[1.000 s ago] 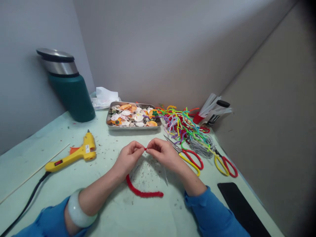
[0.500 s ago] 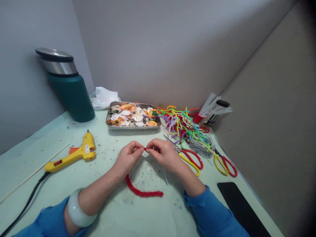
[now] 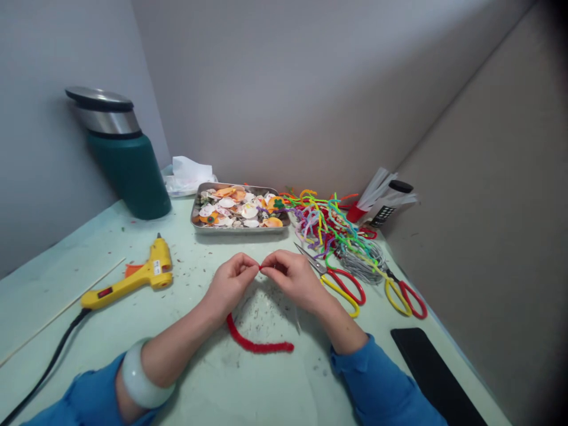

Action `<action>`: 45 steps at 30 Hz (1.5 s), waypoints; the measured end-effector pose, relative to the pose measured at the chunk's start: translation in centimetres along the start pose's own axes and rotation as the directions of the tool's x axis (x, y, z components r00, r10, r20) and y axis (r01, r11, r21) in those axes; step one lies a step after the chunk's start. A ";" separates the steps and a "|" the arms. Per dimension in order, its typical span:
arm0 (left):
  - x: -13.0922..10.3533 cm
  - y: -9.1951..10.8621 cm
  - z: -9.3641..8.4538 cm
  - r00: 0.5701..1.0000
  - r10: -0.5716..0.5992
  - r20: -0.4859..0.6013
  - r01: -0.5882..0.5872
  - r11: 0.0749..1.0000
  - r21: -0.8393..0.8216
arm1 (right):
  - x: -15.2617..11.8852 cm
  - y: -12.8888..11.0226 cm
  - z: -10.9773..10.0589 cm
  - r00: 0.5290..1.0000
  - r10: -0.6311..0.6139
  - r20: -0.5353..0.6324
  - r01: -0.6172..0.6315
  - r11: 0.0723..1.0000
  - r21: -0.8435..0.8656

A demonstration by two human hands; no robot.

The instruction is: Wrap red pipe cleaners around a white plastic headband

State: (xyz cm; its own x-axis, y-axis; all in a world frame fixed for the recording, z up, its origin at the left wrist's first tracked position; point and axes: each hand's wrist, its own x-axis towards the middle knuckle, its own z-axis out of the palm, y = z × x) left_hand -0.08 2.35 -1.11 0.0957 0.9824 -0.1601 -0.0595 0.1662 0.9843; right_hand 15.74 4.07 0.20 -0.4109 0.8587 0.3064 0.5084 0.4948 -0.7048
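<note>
My left hand (image 3: 231,285) and my right hand (image 3: 293,277) meet fingertip to fingertip above the table. Both are closed in a pinch on a small bit of red pipe cleaner (image 3: 260,268), most of which my fingers hide. Below them a curved red pipe cleaner (image 3: 260,347) lies on the table, one end reaching under my left wrist; I cannot tell whether it joins the pinched piece. Red-and-yellow-handled scissors (image 3: 339,286) lie just right of my right hand. A thin clear strip (image 3: 298,319) rests beneath my right wrist.
A yellow glue gun (image 3: 133,281) and a thin stick (image 3: 66,307) lie left. Behind stand a green bottle (image 3: 128,171) and a metal tray (image 3: 239,230) of shells. Colourful pipe cleaners (image 3: 328,219), more scissors (image 3: 404,296) and a black flat object (image 3: 430,367) are on the right.
My right fingertips have moved very slightly left, closer to my left fingertips, so less red shows between them. Everything else stays in place.
</note>
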 end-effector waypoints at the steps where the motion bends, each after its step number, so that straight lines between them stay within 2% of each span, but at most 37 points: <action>1: 0.0 0.0 0.0 1.000 0.000 0.000 0.000 1.000 0.000 | 0.0 0.0 0.1 1.000 0.027 0.008 -0.027 0.999 0.037; 4: -0.1 0.0 0.0 1.000 0.003 0.002 -0.003 1.000 -0.009 | 0.1 0.1 0.2 0.994 0.104 0.036 -0.108 0.985 0.131; 12: 0.0 -0.3 -0.1 1.000 0.015 0.019 -0.015 1.000 0.011 | 0.1 0.0 0.5 0.968 0.235 0.089 -0.251 0.934 0.255; 19: -0.1 -0.1 0.1 0.999 0.001 0.033 -0.001 1.000 -0.005 | 0.5 -0.2 0.3 0.898 0.363 0.251 -0.440 0.771 0.460; 25: -0.2 0.4 0.2 0.995 -0.077 0.062 0.081 0.995 -0.063 | 0.3 0.5 0.5 0.888 0.363 0.281 -0.459 0.735 0.499; 29: -0.2 0.4 0.2 0.994 -0.077 0.074 0.083 0.993 -0.086 | 0.3 0.6 0.6 0.890 0.377 0.258 -0.457 0.746 0.485; 33: -0.1 0.0 0.1 0.996 -0.055 0.074 0.064 0.991 -0.114 | 0.6 0.7 0.3 0.852 0.494 0.173 -0.491 0.640 0.591; 37: 0.2 -0.3 0.0 0.998 -0.039 0.042 0.043 0.993 -0.113 | 0.6 1.0 -0.1 0.830 0.519 0.204 -0.503 0.540 0.675; 42: 0.3 0.0 -0.2 0.995 -0.099 0.030 0.101 0.994 -0.048 | 0.3 0.6 -0.1 0.829 0.418 0.372 -0.555 0.535 0.637; 45: 0.2 0.1 0.0 0.993 -0.105 0.044 0.108 0.993 -0.053 | 0.2 0.2 0.3 0.840 0.400 0.366 -0.542 0.625 0.561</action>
State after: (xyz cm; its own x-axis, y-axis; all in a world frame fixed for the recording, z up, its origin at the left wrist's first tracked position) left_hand -0.11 2.60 -1.00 0.1448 0.9548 -0.2595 -0.1011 0.2751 0.9561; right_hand 15.56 4.29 -0.10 -0.4185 0.8706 -0.2588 0.1160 -0.2314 -0.9659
